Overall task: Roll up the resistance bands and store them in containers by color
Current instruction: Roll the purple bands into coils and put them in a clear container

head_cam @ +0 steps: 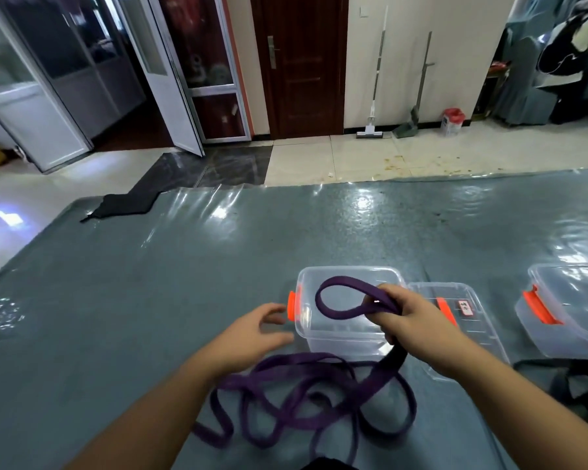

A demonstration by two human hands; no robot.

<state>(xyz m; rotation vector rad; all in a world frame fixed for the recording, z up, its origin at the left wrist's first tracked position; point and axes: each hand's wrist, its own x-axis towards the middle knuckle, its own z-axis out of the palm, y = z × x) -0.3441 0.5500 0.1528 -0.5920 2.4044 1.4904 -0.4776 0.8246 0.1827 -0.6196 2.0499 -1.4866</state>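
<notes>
Your right hand is curled round the long purple fabric resistance band, its fingers closed on a doubled stretch of it so that one rounded loop stands up and leans left over the open top of the clear plastic storage container with the orange side latch. From under that hand the band drops down to the grey, plastic-covered counter, where the rest of it lies in loose, tangled coils near you, in front of the container and between your two forearms. Your left hand holds nothing: its fingers are spread and relaxed, hovering just left of the container, near the orange latch, with the thumb reaching toward the near left corner; you cannot tell from this view whether a fingertip actually touches the latch. Just right of the container lies its clear flat lid with an orange clip and a small red-and-white label, partly hidden behind your right wrist. Further right stands a second clear plastic container with an orange latch, well apart from the first one and cut off by the right edge. Near it, at the right edge of the counter, a dark band lies in a loose heap. At the far left corner of the counter a strip of black cloth hangs over the edge.
</notes>
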